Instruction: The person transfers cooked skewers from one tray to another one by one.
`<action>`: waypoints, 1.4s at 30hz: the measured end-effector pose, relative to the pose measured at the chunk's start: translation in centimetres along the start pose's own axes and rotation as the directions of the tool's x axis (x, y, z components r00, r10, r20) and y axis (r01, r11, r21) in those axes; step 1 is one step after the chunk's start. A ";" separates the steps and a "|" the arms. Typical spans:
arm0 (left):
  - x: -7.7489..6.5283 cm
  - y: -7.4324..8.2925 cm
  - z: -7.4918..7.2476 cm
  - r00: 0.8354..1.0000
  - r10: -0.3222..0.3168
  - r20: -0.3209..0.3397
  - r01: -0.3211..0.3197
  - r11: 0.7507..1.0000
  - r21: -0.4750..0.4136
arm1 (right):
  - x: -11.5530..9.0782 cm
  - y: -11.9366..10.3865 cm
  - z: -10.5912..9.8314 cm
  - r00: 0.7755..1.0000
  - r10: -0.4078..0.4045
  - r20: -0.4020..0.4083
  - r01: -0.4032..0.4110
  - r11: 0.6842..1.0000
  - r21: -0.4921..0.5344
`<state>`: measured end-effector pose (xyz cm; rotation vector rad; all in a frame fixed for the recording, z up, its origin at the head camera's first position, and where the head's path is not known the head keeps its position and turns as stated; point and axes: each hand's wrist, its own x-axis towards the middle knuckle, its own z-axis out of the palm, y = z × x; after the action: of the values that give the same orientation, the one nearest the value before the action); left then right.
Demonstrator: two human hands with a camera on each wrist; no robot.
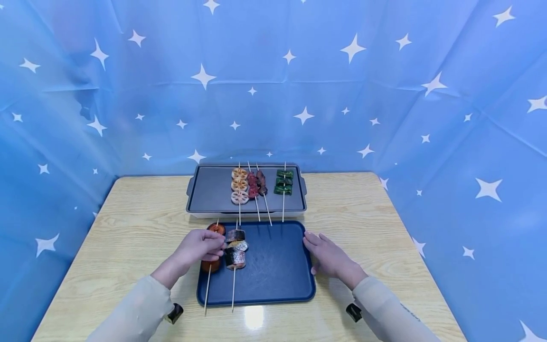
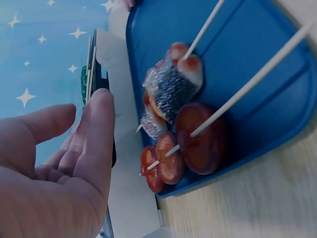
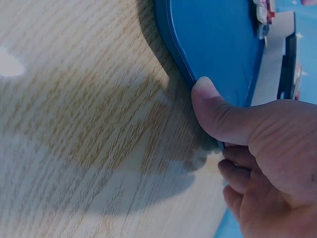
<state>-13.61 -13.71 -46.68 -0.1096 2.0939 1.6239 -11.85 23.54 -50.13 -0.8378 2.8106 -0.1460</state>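
Observation:
A dark blue tray [image 1: 278,270] lies on the wooden table, two skewers at its left. One carries reddish-brown round slices [image 2: 198,148]; the other holds silvery-skinned, fish-like chunks [image 2: 173,89]. My left hand [image 1: 202,247] hovers over these skewers in the head view. In the left wrist view its thumb and fingers stand apart, with nothing between them. At the tray's right edge, my right hand [image 1: 329,256] grips the rim. The right wrist view has its thumb [image 3: 213,106] on the rim and the other fingers curled outside, partly hidden.
Behind the tray stands a grey rectangular griddle [image 1: 209,190]. It bears a lotus-root skewer [image 1: 239,185], a red meat skewer [image 1: 253,186], a darker brown skewer [image 1: 261,183] and a green vegetable skewer [image 1: 284,183]. Several sticks overhang its front edge. A blue starred curtain [image 1: 256,104] surrounds the table.

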 end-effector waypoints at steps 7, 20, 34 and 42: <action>1.2 0.5 0.2 0.999 -0.007 -0.038 0.006 0.999 -0.048 | 0.1 0.2 0.3 1.000 0.003 0.011 -0.003 1.000 -0.013; 3.4 1.1 0.6 0.996 -0.041 -0.076 0.034 0.995 -0.094 | 0.1 0.1 0.0 1.000 -0.002 0.005 0.002 0.999 -0.032; 6.0 1.7 2.1 0.994 -0.085 -0.062 0.076 0.989 -0.129 | 0.1 0.1 0.3 1.000 -0.004 -0.005 0.004 0.999 -0.039; 7.2 1.7 2.7 0.994 -0.099 -0.043 0.089 0.978 -0.190 | 0.1 0.2 0.3 1.000 -0.009 -0.014 0.008 0.999 -0.037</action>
<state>-19.66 -9.07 -48.70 -0.3120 1.9377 1.7746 -11.91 23.63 -50.46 -0.8600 2.8312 -0.1013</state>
